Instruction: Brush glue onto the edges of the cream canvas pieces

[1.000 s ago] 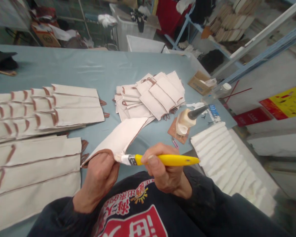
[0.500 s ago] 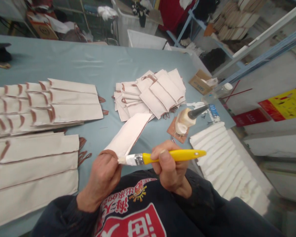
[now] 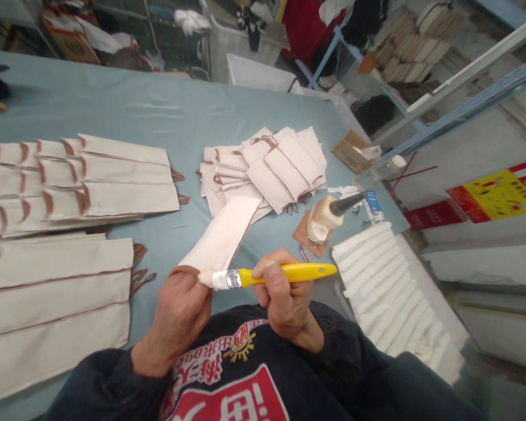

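My left hand (image 3: 182, 313) is closed on the brown-trimmed near end of a long cream fabric piece (image 3: 223, 231), whose far end reaches toward the middle pile. Between the fingers of my right hand (image 3: 283, 292) is a yellow-handled paintbrush (image 3: 309, 272), held level. Its bristles point left and touch the trimmed end of the fabric beside my left fingers. Whether the bristle tips go inside the opening, I cannot tell. Beyond my right hand stands a cream plastic bottle (image 3: 326, 215) with a dark nozzle, tilted on a brown pad (image 3: 301, 234).
Overlapping cream fabric pieces (image 3: 127, 166) with brown edging cover the left of the blue-green table (image 3: 158, 108). Another pile (image 3: 284, 169) lies in the middle. To the right are a small cardboard box (image 3: 349, 151), a clear jar (image 3: 388, 168) and a row of folded white cloth (image 3: 390, 280).
The brush and my right hand have shifted left, with the bristles now further onto the fabric's trimmed end. My left hand still grips the fabric, and the whole view has moved slightly.
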Demonstrator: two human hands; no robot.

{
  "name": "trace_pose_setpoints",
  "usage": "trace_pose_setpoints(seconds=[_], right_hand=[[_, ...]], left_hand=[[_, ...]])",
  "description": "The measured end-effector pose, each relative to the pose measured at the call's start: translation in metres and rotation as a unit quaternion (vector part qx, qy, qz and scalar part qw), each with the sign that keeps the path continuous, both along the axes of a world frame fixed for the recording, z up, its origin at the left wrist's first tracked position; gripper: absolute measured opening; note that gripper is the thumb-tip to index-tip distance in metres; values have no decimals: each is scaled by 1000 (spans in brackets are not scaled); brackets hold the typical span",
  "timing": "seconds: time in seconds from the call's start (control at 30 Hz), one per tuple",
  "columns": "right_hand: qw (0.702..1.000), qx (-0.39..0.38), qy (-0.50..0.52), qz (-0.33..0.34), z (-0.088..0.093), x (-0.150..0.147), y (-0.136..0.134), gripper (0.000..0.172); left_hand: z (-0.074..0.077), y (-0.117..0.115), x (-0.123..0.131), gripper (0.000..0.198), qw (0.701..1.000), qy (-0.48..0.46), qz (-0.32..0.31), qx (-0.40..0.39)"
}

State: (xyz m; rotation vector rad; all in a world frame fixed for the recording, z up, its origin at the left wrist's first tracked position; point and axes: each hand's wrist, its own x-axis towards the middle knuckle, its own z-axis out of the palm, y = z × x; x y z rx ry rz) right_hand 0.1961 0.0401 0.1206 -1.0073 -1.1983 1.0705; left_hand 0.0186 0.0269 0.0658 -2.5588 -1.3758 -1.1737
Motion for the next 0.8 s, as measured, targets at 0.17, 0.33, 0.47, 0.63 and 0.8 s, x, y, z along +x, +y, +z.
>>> trace_pose_setpoints(seconds=[0.17,0.33,0.47,0.63,0.8], right_hand=[[999,-29,-14,-16,-7,7,8,39],[989,9,-132,-63,-13,21,17,33],[975,52,-199,-89,-13,29,14,25],[936,168,-305,-57,3,23,12,17],[924,200,-325,25,17,14,-3,18]], left_hand=[[-1,-1,0,34,1000,17,12,6],[-2,-3,0,34,999,34,35,2],[-4,-4,0,34,999,36,40,-2],[-5,-4,1,33,998,43,39,4],[-7,-5,0,32,998,44,36,0]])
